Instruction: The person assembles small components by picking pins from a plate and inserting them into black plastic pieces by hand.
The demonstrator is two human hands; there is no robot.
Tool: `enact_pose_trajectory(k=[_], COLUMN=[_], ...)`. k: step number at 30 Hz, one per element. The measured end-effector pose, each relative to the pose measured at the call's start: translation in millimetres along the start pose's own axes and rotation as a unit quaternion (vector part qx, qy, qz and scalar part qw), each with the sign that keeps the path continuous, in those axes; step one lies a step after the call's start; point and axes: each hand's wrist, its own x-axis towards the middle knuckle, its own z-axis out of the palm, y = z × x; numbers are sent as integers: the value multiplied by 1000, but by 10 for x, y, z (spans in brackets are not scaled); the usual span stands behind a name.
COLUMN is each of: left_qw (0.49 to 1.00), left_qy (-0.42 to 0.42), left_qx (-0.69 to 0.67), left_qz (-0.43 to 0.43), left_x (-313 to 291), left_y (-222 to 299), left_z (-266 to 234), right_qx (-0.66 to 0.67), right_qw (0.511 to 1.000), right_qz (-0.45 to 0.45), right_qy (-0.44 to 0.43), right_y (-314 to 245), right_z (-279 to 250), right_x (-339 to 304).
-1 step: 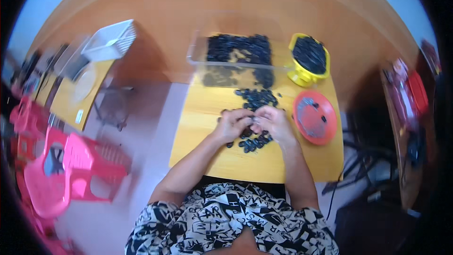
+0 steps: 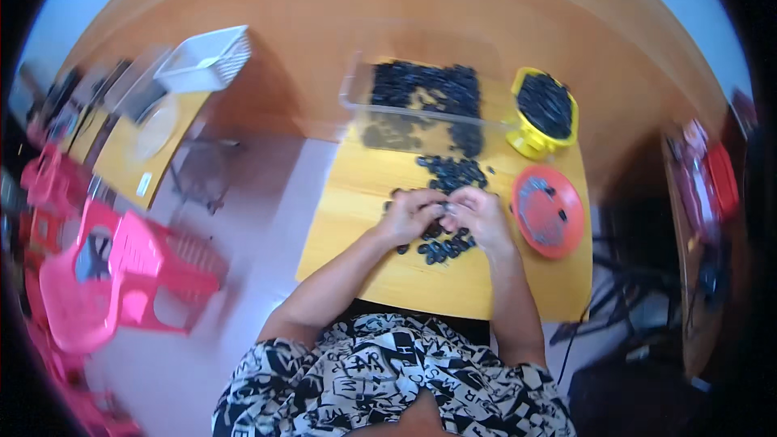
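Observation:
Over the yellow table, my left hand (image 2: 405, 217) and my right hand (image 2: 481, 218) meet at the fingertips. Both are closed in a pinch on a small dark piece (image 2: 443, 206), mostly covered by the fingers and too blurred to name. Beyond the hands lies a loose heap of small, shiny black oval pieces (image 2: 452, 170). More black pieces (image 2: 441, 251) are scattered under and in front of my hands. To the right of my right hand sits a round red plate (image 2: 573, 226), holding small clear or pale bits (image 2: 538, 214) and a few black ones.
At the table's far side stands a clear plastic bin (image 2: 350, 97) with many black pieces. A yellow container (image 2: 530, 144), heaped with black pieces, is at the far right. Pink plastic chairs (image 2: 77, 299) and a side table with a white basket (image 2: 194, 73) are on the left.
The whole view has shifted slightly, so the table appears a little farther right. My hands stay together at the same spot over the black pieces, with fingertips still pinched.

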Motion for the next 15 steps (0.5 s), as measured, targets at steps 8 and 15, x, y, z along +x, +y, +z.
enact_pose_trajectory(k=[8, 15], left_qw=[992, 960], left_qy=[116, 235], left_qx=[-28, 39], left_qz=[33, 148], left_x=[15, -62], left_y=[89, 693], left_z=[-47, -336], right_qx=[26, 4], right_qw=[996, 993], right_qz=[-33, -31], right_qy=[76, 112], right_y=[49, 66], right_z=[12, -64], right_x=[23, 67])
